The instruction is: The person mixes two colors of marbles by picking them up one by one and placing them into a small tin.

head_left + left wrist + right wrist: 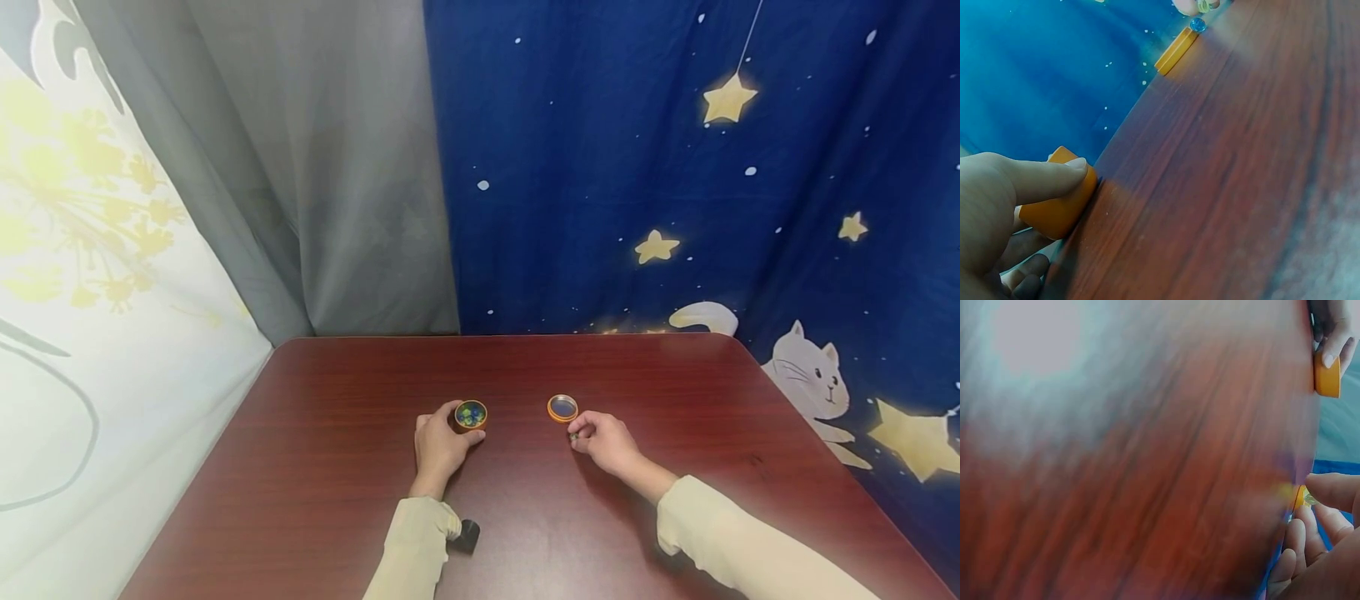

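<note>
My left hand (441, 443) grips a round orange tin (471, 426) standing on the table, thumb on the near side and fingers around the far side. Blue, green and yellow glass marbles (470, 412) show inside it. Close by the orange-rimmed lid (562, 408), my right hand (606, 440) pinches a small clear marble with a yellow-green tint (1309, 499) between thumb and finger. In the left wrist view a blue marble (1197, 25) is beside the lid, just below the right fingertips; whether they touch it I cannot tell.
The dark red wooden table (360, 375) has a grey curtain (367, 167) and a blue starry curtain (570, 167) behind it. A white patterned cloth (97, 333) hangs at the left. A black object (467, 537) sits at the left cuff.
</note>
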Demonstrator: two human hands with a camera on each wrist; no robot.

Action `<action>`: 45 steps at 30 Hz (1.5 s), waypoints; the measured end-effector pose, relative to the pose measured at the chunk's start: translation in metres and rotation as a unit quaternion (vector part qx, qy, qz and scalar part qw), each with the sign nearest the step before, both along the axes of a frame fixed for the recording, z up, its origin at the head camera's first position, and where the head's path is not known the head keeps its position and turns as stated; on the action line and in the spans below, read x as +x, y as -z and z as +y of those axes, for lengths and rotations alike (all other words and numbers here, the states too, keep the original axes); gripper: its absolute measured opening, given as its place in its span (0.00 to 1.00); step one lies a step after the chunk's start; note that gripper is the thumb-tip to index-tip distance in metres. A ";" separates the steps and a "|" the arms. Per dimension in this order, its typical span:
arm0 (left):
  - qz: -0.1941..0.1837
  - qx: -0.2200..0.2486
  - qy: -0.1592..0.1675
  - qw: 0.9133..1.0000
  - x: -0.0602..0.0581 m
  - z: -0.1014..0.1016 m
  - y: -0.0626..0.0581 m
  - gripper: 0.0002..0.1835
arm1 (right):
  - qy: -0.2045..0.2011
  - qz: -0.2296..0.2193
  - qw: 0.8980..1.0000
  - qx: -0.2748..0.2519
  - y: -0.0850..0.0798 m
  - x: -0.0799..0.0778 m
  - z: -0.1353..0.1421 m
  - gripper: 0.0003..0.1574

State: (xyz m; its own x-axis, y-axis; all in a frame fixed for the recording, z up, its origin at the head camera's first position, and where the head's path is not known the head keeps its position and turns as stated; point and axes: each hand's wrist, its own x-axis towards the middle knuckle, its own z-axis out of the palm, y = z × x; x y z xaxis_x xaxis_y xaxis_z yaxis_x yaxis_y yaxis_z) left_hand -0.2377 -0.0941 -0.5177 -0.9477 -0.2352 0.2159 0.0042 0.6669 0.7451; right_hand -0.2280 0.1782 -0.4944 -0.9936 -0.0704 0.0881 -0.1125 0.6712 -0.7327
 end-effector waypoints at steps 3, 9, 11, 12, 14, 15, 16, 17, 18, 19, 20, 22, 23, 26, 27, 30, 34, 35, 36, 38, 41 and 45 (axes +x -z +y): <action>0.000 0.000 0.000 1.000 0.000 0.000 0.001 0.36 | -0.004 0.003 1.000 -0.020 -0.002 0.002 -0.004 0.11; 0.002 0.000 0.003 1.000 0.000 0.000 0.002 0.36 | -0.007 0.006 0.998 -0.054 -0.003 0.006 -0.013 0.11; 0.002 0.000 0.003 1.000 0.001 0.000 0.002 0.36 | -0.008 0.006 0.998 -0.065 -0.002 0.008 -0.017 0.12; 0.001 0.000 0.002 1.000 0.001 0.000 0.002 0.36 | -0.009 0.006 0.998 -0.070 -0.002 0.008 -0.019 0.12; -0.001 -0.001 -0.001 1.000 0.002 0.000 0.002 0.36 | -0.012 0.007 0.997 -0.079 -0.001 0.010 -0.022 0.12; -0.002 -0.001 -0.002 1.000 0.002 0.000 0.002 0.36 | -0.015 0.007 0.996 -0.085 -0.001 0.011 -0.024 0.12; -0.004 -0.001 -0.003 1.000 0.003 0.000 0.003 0.36 | -0.017 0.009 0.996 -0.091 -0.001 0.012 -0.025 0.12; -0.004 -0.001 -0.004 1.000 0.003 -0.001 0.003 0.35 | -0.019 0.009 0.995 -0.097 -0.001 0.013 -0.027 0.12; -0.005 0.000 -0.004 1.000 0.003 -0.001 0.003 0.35 | -0.022 0.010 0.994 -0.102 -0.001 0.014 -0.028 0.12; -0.005 -0.001 -0.004 1.000 0.003 -0.001 0.003 0.35 | -0.025 0.011 0.994 -0.107 -0.001 0.015 -0.029 0.12; -0.006 -0.001 -0.003 1.000 0.003 0.000 0.003 0.35 | -0.027 0.011 0.993 -0.112 -0.001 0.016 -0.031 0.12; -0.007 -0.001 -0.002 1.000 0.003 0.000 0.003 0.35 | -0.032 0.014 0.992 -0.118 -0.001 0.018 -0.034 0.12; -0.007 -0.001 -0.002 1.000 0.003 0.000 0.004 0.36 | -0.034 0.014 0.992 -0.120 0.000 0.018 -0.036 0.12; -0.007 -0.002 -0.001 1.000 0.003 -0.001 0.004 0.36 | -0.037 0.011 0.990 -0.133 0.001 0.020 -0.041 0.12; -0.006 -0.002 -0.001 1.000 0.003 -0.001 0.004 0.36 | -0.039 0.009 0.990 -0.137 0.002 0.020 -0.043 0.12; -0.004 -0.002 -0.001 1.000 0.003 -0.002 0.003 0.36 | -0.044 0.000 0.987 -0.153 0.002 0.022 -0.050 0.13; -0.001 -0.004 0.001 1.000 0.003 -0.003 0.003 0.36 | -0.050 -0.002 0.986 -0.161 0.001 0.023 -0.058 0.12; 0.000 -0.005 0.002 1.000 0.003 -0.003 0.003 0.36 | -0.051 -0.004 0.985 -0.163 0.001 0.024 -0.060 0.12; 0.001 -0.005 0.002 1.000 0.002 -0.003 0.002 0.36 | -0.051 -0.007 0.985 -0.164 0.000 0.024 -0.062 0.12; 0.002 -0.005 0.001 1.000 0.002 -0.003 0.002 0.36 | -0.053 -0.010 0.985 -0.164 0.000 0.023 -0.066 0.12; 0.001 -0.003 0.001 1.000 0.000 -0.003 0.001 0.36 | -0.059 -0.009 0.985 -0.165 0.000 0.020 -0.072 0.11; -0.005 -0.002 0.001 1.000 -0.002 -0.001 0.001 0.36 | -0.063 0.003 0.985 -0.160 0.001 0.016 -0.079 0.11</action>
State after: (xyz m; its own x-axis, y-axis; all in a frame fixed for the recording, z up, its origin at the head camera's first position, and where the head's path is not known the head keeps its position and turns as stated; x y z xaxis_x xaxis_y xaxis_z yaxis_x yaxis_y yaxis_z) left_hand -0.2397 -0.0947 -0.5192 -0.9500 -0.2328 0.2082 -0.0016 0.6704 0.7420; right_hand -0.2116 0.0992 -0.4957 -0.9781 -0.1613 0.1317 -0.1854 0.3870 -0.9033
